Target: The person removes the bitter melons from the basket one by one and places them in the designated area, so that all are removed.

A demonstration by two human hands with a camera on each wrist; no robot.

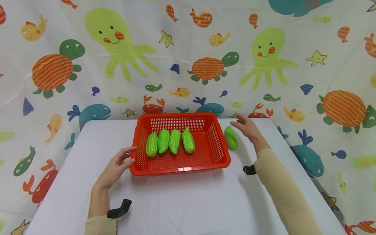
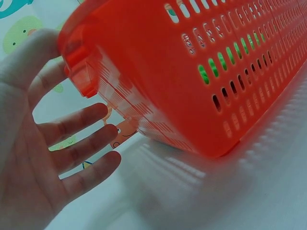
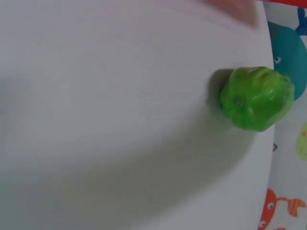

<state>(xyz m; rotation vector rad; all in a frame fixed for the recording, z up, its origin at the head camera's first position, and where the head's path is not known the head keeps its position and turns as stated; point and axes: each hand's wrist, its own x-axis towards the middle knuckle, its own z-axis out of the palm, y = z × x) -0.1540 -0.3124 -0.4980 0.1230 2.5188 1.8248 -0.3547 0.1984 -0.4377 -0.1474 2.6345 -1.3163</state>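
Note:
A red plastic basket (image 1: 182, 170) with slotted sides stands on the white table. Several glossy green, ribbed vegetables that look like bitter melons (image 1: 163, 141) lie side by side in its left and middle part. One more bitter melon (image 1: 231, 137) lies on the table just outside the basket's right side; the right wrist view shows this melon (image 3: 257, 98) end-on. My left hand (image 1: 116, 168) touches the basket's left rim with thumb and forefinger, its other fingers spread apart in the left wrist view. Beyond and right of the loose melon, my right hand (image 1: 249, 128) hovers with loosely extended fingers, holding nothing.
A white curtain printed with sea animals (image 1: 188, 42) hangs behind and around the table (image 1: 176, 202). The basket stands near the table's back edge. A black strap end (image 1: 249, 169) sticks out from the right wrist, another strap end (image 1: 119, 209) from the left.

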